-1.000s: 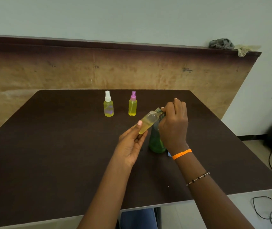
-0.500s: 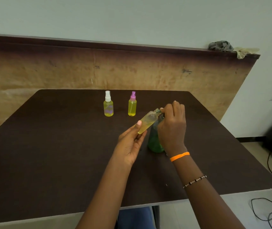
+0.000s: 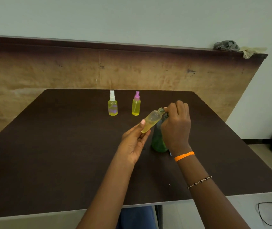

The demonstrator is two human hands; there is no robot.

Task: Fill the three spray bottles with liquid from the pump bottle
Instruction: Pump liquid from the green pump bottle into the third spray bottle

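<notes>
One open spray bottle is held tilted above the middle of the table, its long axis running from low left to high right, so that its threaded neck points up and to the right, toward the far right corner. It is partly filled with yellow liquid. The left hand grips the bottom part of this bottle, thumb on the near side and fingers under it, so the bottle sticks out above and to the right of the palm. The right hand is curled over the top of the green pump bottle, which stands upright on the table just behind the left hand; its fingertips are at the neck of the tilted bottle. Compared with half a second ago, almost nothing has changed: both hands keep the same grip and the bottle has the same slant. Two capped spray bottles stand upright near the far edge, well apart from the hands: one with a white cap and one with a pink cap, both full of yellow liquid.
</notes>
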